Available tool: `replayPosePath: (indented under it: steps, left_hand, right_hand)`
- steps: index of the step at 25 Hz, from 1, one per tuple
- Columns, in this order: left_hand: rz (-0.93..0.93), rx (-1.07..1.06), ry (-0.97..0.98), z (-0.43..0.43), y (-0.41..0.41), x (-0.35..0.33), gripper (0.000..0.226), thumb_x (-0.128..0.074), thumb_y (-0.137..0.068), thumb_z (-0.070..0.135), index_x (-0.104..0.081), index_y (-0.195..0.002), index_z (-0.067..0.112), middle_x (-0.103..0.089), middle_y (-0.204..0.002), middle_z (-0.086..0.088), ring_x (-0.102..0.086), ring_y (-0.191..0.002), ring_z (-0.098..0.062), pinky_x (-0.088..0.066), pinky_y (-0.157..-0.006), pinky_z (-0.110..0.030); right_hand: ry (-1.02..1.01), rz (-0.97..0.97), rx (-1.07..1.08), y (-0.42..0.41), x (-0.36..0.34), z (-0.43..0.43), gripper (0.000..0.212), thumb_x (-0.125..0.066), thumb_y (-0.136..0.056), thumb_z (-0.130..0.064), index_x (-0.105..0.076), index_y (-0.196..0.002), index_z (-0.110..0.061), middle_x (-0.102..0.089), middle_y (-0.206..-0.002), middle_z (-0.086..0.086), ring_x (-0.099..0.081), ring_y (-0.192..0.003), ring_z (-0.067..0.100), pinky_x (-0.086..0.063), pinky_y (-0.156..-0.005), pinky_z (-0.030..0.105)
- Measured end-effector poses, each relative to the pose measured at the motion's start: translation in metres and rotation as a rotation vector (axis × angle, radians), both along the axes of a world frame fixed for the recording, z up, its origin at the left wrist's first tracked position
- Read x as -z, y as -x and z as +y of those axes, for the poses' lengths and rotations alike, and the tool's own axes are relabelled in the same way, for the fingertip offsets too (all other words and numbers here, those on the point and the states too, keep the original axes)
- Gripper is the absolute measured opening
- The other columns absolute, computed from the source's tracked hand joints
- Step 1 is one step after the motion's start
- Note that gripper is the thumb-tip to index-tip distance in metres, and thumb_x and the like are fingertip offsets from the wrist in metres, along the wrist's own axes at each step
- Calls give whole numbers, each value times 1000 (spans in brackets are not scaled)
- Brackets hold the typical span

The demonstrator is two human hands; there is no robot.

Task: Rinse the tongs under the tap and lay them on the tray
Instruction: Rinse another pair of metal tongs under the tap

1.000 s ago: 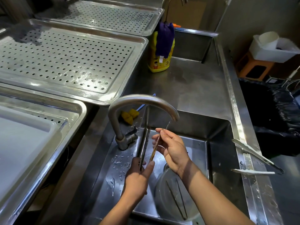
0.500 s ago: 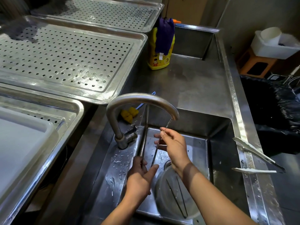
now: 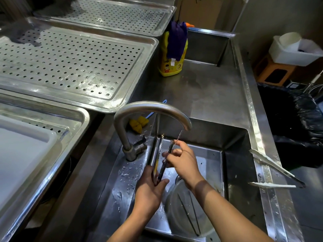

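One pair of tongs (image 3: 157, 158) is held tips-up in the sink (image 3: 236, 154) under the one tap's (image 3: 152, 109) thin stream. The hinge end is clasped in the left hand's (image 3: 150, 189) grip, and one arm is pinched by the right hand (image 3: 183, 160). A second pair (image 3: 276, 172) is laid across the sink's rim, and three perforated trays (image 3: 75, 67) are seen on the left.

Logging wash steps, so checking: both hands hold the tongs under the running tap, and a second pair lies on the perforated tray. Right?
Not quite. The head view shows the second pair lying across the sink's right rim, not on the perforated tray. The left hand and right hand do hold the tongs under the running tap.
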State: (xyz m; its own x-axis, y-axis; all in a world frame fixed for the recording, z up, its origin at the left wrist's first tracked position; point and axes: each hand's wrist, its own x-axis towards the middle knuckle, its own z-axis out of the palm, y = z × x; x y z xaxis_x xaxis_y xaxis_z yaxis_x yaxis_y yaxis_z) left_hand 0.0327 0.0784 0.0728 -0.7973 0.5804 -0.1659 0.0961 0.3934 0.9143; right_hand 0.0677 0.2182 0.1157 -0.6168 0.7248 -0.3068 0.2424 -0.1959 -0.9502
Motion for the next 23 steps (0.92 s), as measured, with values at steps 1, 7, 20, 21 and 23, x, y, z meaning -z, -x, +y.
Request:
replayPosePath:
  steps: [1, 7, 20, 21, 23]
  left_hand:
    - [28, -1, -12, -1, 0, 1, 46, -79, -80, 13, -43, -75, 42, -51, -62, 20, -43, -52, -3, -37, -52, -16]
    - [80, -51, 4, -13, 0, 7, 35, -75, -85, 27, -44, -75, 40, -53, -60, 16, -44, -51, -8, -38, -51, -22]
    - [36, -44, 36, -14, -4, 6, 22, -67, -89, 34, -46, -81, 37, -55, -62, 3, -61, -60, -25, -54, -58, -47]
    - [44, -36, 26, -13, -4, 5, 23, -67, -90, 32, -46, -81, 38, -54, -62, 3, -60, -60, -24, -53, -58, -46]
    - [72, -33, -7, -12, -2, 4, 27, -68, -90, 26, -47, -84, 43, -53, -64, 4, -57, -59, -17, -51, -57, -40]
  right_hand:
    - [2, 7, 3, 2, 1, 2, 37, -67, -86, 0, -64, -98, -35, -74, -74, 4, -71, -69, 13, -59, -58, 28]
    - [53, 33, 2, 10, 0, 9, 27, -53, -94, 3, -68, -105, -15, -75, -77, 1, -73, -72, 12, -56, -55, 26]
    - [75, 31, 33, 5, -7, 14, 20, -56, -99, -10, -72, -87, -11, -71, -66, 1, -69, -62, 14, -56, -53, 27]
    - [84, 35, 32, 6, -9, 17, 20, -57, -98, -10, -73, -86, -10, -73, -69, 4, -70, -64, 16, -57, -54, 27]
    - [102, 43, -23, 5, -11, 16, 21, -57, -91, -4, -76, -87, -12, -77, -82, 12, -74, -74, 22, -60, -62, 31]
